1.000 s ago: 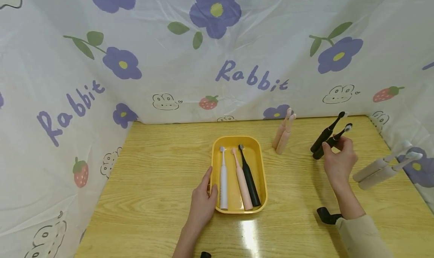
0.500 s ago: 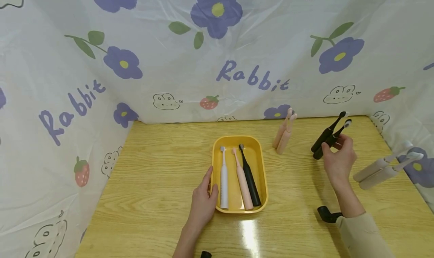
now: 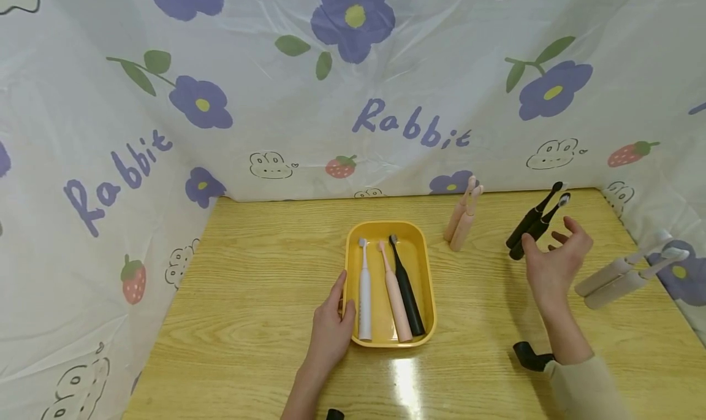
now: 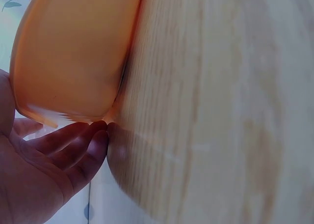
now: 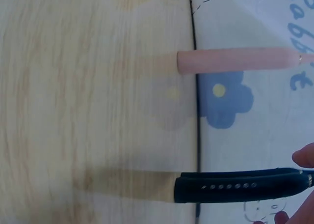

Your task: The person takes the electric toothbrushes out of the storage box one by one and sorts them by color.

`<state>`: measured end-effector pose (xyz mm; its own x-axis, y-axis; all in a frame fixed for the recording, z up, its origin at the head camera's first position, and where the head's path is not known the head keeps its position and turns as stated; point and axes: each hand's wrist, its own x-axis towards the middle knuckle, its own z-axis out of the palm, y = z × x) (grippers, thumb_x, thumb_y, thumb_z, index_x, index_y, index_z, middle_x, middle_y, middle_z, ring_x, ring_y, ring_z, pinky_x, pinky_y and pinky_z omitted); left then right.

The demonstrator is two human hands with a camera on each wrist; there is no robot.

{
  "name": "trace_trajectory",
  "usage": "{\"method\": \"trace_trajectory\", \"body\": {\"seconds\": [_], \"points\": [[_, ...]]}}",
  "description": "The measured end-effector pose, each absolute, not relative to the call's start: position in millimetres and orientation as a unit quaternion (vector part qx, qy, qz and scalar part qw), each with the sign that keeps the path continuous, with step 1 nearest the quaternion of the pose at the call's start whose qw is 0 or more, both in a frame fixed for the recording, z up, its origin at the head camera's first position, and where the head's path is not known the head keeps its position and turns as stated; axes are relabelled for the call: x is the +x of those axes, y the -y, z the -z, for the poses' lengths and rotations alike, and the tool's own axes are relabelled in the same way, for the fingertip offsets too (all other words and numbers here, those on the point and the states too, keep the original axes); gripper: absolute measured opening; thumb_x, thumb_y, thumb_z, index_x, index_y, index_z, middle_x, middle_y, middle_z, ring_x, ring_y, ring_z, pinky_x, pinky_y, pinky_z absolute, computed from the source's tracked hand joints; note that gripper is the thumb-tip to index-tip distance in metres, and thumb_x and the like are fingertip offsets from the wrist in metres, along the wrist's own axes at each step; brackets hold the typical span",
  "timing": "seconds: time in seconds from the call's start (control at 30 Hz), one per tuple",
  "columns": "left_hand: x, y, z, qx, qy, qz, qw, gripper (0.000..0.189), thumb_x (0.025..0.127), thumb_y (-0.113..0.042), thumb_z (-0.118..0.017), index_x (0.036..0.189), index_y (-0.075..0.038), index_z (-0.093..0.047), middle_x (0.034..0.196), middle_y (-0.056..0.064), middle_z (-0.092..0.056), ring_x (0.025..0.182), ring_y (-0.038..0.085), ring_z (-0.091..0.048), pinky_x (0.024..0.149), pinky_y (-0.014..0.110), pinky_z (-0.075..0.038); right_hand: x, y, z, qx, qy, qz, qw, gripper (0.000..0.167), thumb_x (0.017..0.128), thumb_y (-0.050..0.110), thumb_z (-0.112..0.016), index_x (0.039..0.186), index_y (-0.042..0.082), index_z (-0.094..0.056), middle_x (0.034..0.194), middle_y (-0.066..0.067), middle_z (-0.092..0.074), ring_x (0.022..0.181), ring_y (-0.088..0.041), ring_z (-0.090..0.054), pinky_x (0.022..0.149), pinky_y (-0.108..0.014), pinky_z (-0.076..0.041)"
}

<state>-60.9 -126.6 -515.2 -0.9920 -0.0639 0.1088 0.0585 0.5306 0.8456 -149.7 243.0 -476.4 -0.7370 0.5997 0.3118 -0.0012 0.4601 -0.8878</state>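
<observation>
Black toothbrushes (image 3: 524,229) standing at the thumb side of the right hand (image 3: 557,267), pale toothbrushes (image 3: 616,289) blocking its right, pink toothbrushes (image 3: 462,231) standing ahead-left, free counter (image 3: 474,313) stretching leftward to the yellow tray (image 3: 386,344), more opening left of the left hand (image 3: 331,328).

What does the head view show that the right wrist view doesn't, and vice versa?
Only the head view shows the left hand, three toothbrushes lying in the yellow tray, and the pale grey toothbrushes. Only the right wrist view shows a row of marks on a black handle. Both show the right hand, black toothbrushes, at least one standing pink toothbrush, the table and the patterned cloth.
</observation>
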Motion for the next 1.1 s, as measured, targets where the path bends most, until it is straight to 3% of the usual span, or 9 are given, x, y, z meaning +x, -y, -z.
{"method": "trace_trajectory", "body": {"seconds": [0.17, 0.27, 0.4, 0.57, 0.67, 0.8, 0.9, 1.0, 1.1], "points": [[-61.2, 126.4, 515.8, -0.001, 0.872, 0.485, 0.065, 0.059, 0.101, -0.006, -0.058, 0.157, -0.011, -0.043, 0.126, 0.022, -0.067, 0.083, 0.020, -0.060, 0.059, 0.027, -0.049, -142.0, -230.2, 462.8, -0.164, 0.767, -0.500, 0.367, 0.064, 0.089, 0.011, -0.075, 0.145, 0.015, -0.046, 0.141, -0.002, -0.041, 0.112, -0.010, -0.047, 0.094, -0.027, -0.041], [-61.0, 126.4, 515.5, -0.002, 0.871, 0.487, 0.065, 0.059, 0.101, -0.005, -0.058, 0.157, -0.011, -0.042, 0.126, 0.022, -0.067, 0.080, 0.019, -0.059, 0.058, 0.027, -0.048, -135.8, -220.5, 450.8, -0.131, 0.755, -0.513, 0.386, 0.063, 0.088, 0.008, -0.076, 0.144, 0.014, -0.047, 0.140, 0.002, -0.043, 0.115, -0.012, -0.050, 0.094, -0.024, -0.042], [-60.6, 126.7, 515.3, -0.001, 0.869, 0.490, 0.063, 0.059, 0.101, -0.005, -0.058, 0.158, -0.011, -0.042, 0.127, 0.023, -0.066, 0.077, 0.018, -0.058, 0.056, 0.026, -0.048, -127.4, -205.2, 436.0, -0.085, 0.750, -0.531, 0.386, 0.062, 0.088, 0.003, -0.075, 0.143, 0.007, -0.047, 0.139, 0.001, -0.045, 0.118, -0.020, -0.052, 0.096, -0.026, -0.045], [-60.8, 127.2, 515.5, -0.002, 0.868, 0.493, 0.060, 0.059, 0.101, -0.005, -0.057, 0.158, -0.011, -0.042, 0.129, 0.023, -0.065, 0.073, 0.015, -0.055, 0.054, 0.026, -0.047, -120.2, -181.2, 427.2, -0.011, 0.717, -0.597, 0.361, 0.058, 0.088, -0.010, -0.068, 0.141, -0.005, -0.045, 0.135, -0.005, -0.049, 0.114, -0.020, -0.054, 0.096, -0.027, -0.048], [-60.9, 127.3, 515.4, -0.001, 0.866, 0.497, 0.059, 0.059, 0.101, -0.005, -0.057, 0.158, -0.011, -0.042, 0.127, 0.023, -0.066, 0.067, 0.013, -0.052, 0.052, 0.026, -0.045, -117.4, -164.1, 426.3, 0.030, 0.682, -0.669, 0.294, 0.058, 0.090, -0.015, -0.061, 0.143, -0.005, -0.040, 0.130, -0.009, -0.052, 0.110, -0.021, -0.058, 0.092, -0.024, -0.050], [-61.0, 127.1, 514.9, -0.001, 0.865, 0.498, 0.061, 0.059, 0.101, -0.004, -0.057, 0.158, -0.010, -0.042, 0.127, 0.024, -0.065, 0.067, 0.013, -0.051, 0.053, 0.026, -0.045, -115.4, -139.3, 431.0, 0.051, 0.671, -0.721, 0.165, 0.063, 0.093, -0.017, -0.057, 0.149, -0.002, -0.032, 0.129, -0.020, -0.056, 0.105, -0.020, -0.064, 0.088, -0.023, -0.054], [-61.0, 126.8, 514.6, -0.002, 0.865, 0.498, 0.061, 0.059, 0.101, -0.004, -0.057, 0.158, -0.010, -0.042, 0.128, 0.024, -0.065, 0.070, 0.015, -0.054, 0.054, 0.026, -0.046, -117.2, -120.6, 440.3, 0.073, 0.685, -0.722, 0.064, 0.065, 0.094, -0.016, -0.057, 0.151, -0.005, -0.028, 0.134, -0.029, -0.053, 0.111, -0.027, -0.064, 0.088, -0.024, -0.054], [-61.0, 126.9, 514.6, -0.001, 0.866, 0.496, 0.061, 0.059, 0.101, -0.004, -0.057, 0.158, -0.010, -0.042, 0.129, 0.024, -0.065, 0.079, 0.020, -0.061, 0.058, 0.028, -0.050, -120.7, -103.2, 451.6, 0.093, 0.696, -0.711, -0.034, 0.066, 0.096, -0.009, -0.059, 0.154, -0.005, -0.026, 0.143, -0.032, -0.047, 0.122, -0.039, -0.058, 0.092, -0.027, -0.053], [-61.0, 126.6, 514.6, -0.003, 0.867, 0.494, 0.060, 0.058, 0.102, -0.005, -0.057, 0.157, -0.009, -0.042, 0.134, 0.023, -0.063, 0.099, 0.025, -0.065, 0.070, 0.034, -0.055, -123.5, -88.3, 461.9, 0.102, 0.694, -0.704, -0.112, 0.069, 0.098, -0.004, -0.059, 0.156, -0.004, -0.023, 0.150, -0.033, -0.039, 0.130, -0.047, -0.051, 0.098, -0.036, -0.051]]}}
